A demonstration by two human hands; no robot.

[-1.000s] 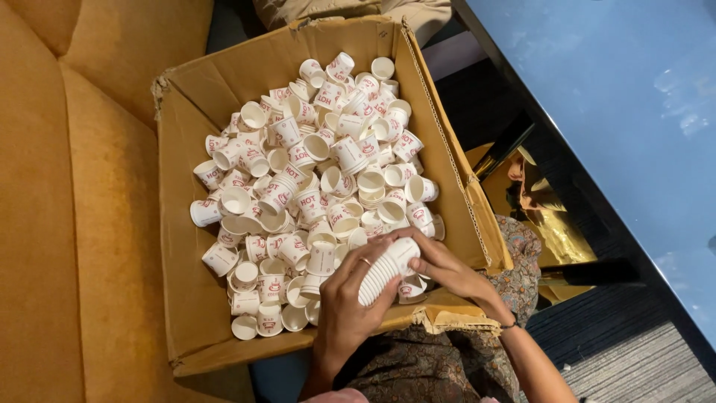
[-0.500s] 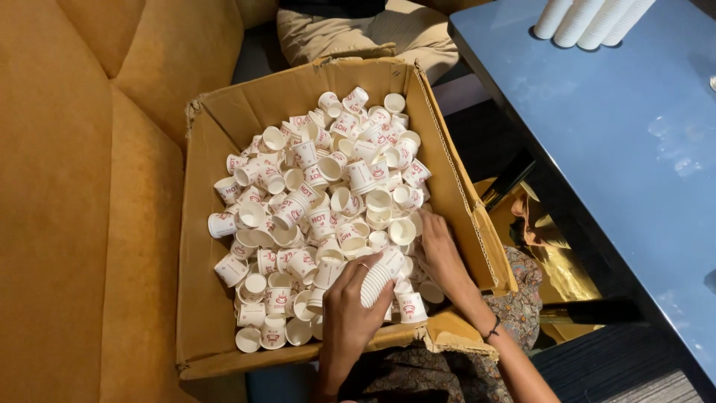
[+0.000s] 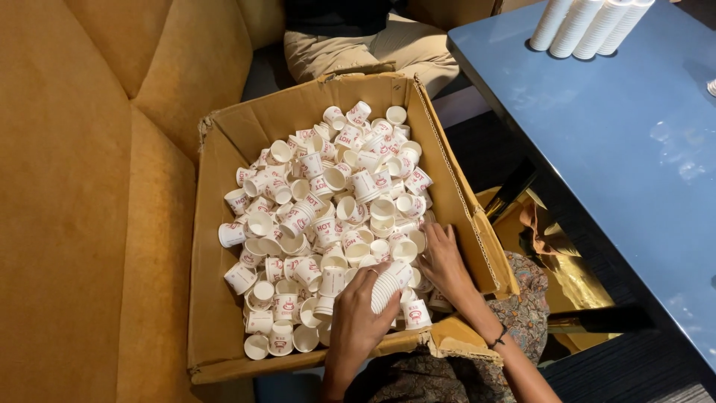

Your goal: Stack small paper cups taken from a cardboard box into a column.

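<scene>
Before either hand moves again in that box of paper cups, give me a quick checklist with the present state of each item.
1. Left hand has a firm hold on the nested stack of cups: ok, fingers wrap it.
2. Right hand free to pick: ok, it rests open on loose cups.
3. Loose cups within reach: ok, the cardboard box is full of them.
4. Stack straight: cannot tell, mostly hidden by the hand.
5. Room on the blue table beside the tall cup stacks: ok.
6. Box front flap sound: not ok, torn and bent.
</scene>
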